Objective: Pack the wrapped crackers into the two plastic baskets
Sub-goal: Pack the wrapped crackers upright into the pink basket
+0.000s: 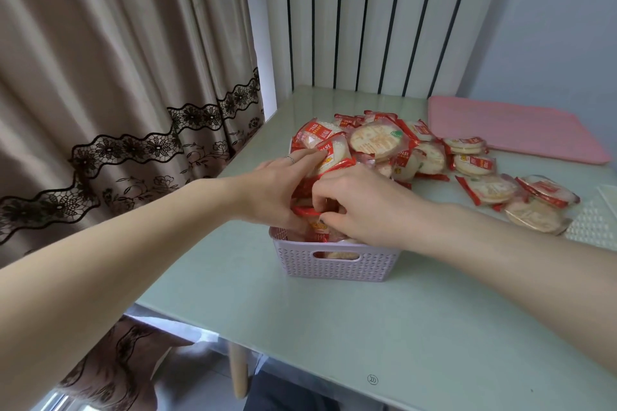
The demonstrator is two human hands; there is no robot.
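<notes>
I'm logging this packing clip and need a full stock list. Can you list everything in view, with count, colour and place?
basket: one in view, pale lilac plastic, on the table's near left part, packets standing in it.
cracker packets: too many to count, red and clear wrap round pale discs, heaped behind the basket and strewn to the right.
mat: one, pink, far right of the table.
textured sheet: one, clear or white, at the right edge, partly cut off.
table: one, pale green top.
curtain: one, beige with dark lace trim, left.
left hand: reaches into the basket, fingers on a packet, ring on one finger.
right hand: over the basket, fingers curled round packets.
</notes>
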